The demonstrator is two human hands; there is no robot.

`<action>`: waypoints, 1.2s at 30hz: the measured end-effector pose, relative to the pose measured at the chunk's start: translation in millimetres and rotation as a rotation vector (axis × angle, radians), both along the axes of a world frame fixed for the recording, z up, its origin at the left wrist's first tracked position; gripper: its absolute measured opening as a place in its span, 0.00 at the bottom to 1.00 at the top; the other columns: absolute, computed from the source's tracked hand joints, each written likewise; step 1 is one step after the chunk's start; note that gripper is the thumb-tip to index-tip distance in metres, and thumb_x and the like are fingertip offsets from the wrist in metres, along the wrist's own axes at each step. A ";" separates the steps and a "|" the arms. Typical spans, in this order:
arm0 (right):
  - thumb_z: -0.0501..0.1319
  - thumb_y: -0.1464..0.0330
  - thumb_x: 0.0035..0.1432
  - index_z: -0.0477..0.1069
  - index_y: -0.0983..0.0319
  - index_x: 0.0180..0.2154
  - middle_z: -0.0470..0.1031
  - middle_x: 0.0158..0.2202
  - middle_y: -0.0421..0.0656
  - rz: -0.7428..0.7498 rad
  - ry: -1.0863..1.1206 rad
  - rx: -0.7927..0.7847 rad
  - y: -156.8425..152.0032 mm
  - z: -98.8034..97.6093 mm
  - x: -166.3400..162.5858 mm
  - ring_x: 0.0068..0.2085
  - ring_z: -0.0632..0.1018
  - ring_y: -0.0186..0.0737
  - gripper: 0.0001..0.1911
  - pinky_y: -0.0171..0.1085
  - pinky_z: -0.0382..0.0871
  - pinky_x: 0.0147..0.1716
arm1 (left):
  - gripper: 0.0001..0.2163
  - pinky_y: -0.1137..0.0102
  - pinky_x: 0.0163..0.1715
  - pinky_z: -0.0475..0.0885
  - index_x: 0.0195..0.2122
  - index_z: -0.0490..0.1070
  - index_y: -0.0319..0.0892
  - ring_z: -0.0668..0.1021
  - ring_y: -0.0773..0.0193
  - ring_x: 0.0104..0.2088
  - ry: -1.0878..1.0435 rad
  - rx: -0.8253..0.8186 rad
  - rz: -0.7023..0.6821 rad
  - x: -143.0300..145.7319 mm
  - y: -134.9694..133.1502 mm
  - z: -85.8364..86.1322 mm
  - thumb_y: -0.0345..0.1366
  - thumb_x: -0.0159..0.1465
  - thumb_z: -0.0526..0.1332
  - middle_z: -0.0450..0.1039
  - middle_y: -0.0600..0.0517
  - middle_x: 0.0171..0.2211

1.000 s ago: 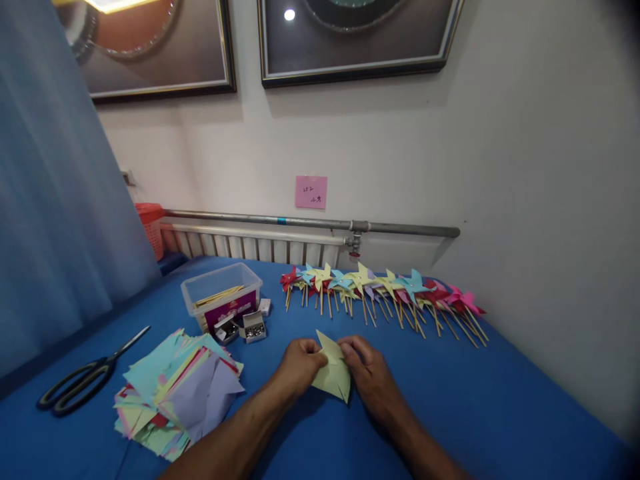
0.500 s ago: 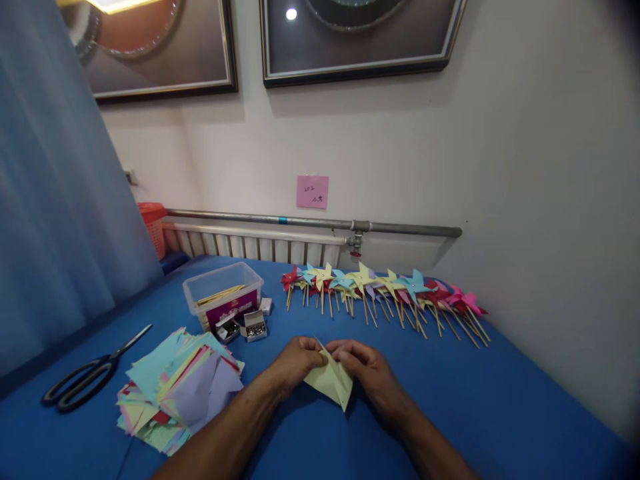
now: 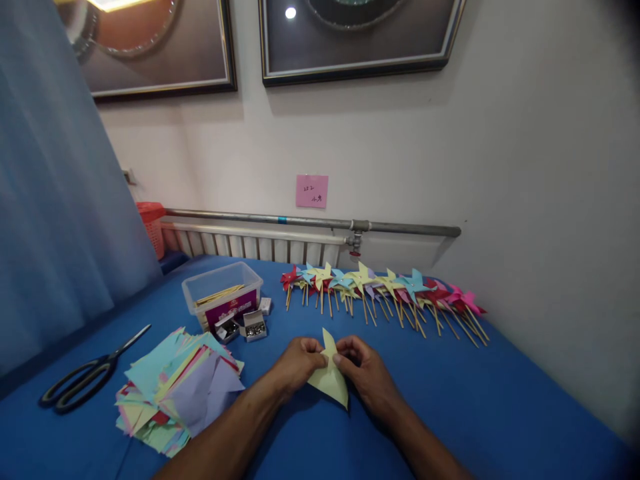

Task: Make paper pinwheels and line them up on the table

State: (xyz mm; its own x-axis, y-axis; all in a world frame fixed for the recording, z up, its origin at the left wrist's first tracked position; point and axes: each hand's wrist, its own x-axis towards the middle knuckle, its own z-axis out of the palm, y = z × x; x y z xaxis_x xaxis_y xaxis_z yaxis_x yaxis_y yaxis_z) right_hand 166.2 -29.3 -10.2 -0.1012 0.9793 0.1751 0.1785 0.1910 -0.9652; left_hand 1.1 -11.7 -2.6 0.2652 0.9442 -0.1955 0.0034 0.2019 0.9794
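A pale yellow sheet of paper (image 3: 332, 385), partly folded, is held between my two hands just above the blue surface. My left hand (image 3: 301, 363) pinches it from the left, thumb on top. From the other side my right hand (image 3: 364, 369) grips the paper with thumb and fingers. One pointed corner stands up between the hands, and another points down toward me. Beyond them lies a row of finished paper pinwheels (image 3: 361, 280) in several colours, on thin wooden sticks.
Left of my hands lies a stack of coloured paper (image 3: 200, 390), with black-handled scissors (image 3: 93, 373) farther left. A clear plastic box (image 3: 223, 280) holds wooden sticks. Small open boxes of metal pins (image 3: 255, 328) stand beside it. A wall with a pipe (image 3: 410, 229) borders the back.
The yellow paper has been turned and folded a little, so a corner now stands up between my hands. My right hand's thumb now presses nearer the paper's middle.
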 end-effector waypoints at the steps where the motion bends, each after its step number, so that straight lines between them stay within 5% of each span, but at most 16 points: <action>1: 0.64 0.62 0.52 0.72 0.60 0.34 0.75 0.29 0.40 -0.006 0.002 -0.006 -0.3 0.2 -0.4 0.33 0.74 0.40 0.10 0.36 0.68 0.34 | 0.07 0.73 0.20 0.54 0.21 0.66 0.40 0.63 0.72 0.17 0.002 0.001 0.006 0.2 0.3 -0.7 0.36 0.42 0.62 0.65 0.57 0.16; 17: 0.64 0.62 0.52 0.71 0.61 0.34 0.76 0.30 0.40 0.071 -0.005 -0.032 -0.1 2.6 4.1 0.31 0.74 0.38 0.10 0.34 0.66 0.30 | 0.13 0.73 0.21 0.54 0.21 0.64 0.41 0.64 0.72 0.18 -0.006 0.020 -0.011 -0.3 -2.2 0.1 0.40 0.46 0.68 0.65 0.58 0.16; 36: 0.63 0.63 0.54 0.71 0.60 0.33 0.75 0.25 0.37 -0.011 0.075 -0.073 3.3 -10.3 0.9 0.25 0.73 0.36 0.08 0.34 0.65 0.26 | 0.15 0.72 0.22 0.57 0.22 0.68 0.40 0.66 0.70 0.19 -0.068 -0.027 -0.009 0.8 -0.2 -1.4 0.46 0.48 0.68 0.67 0.56 0.16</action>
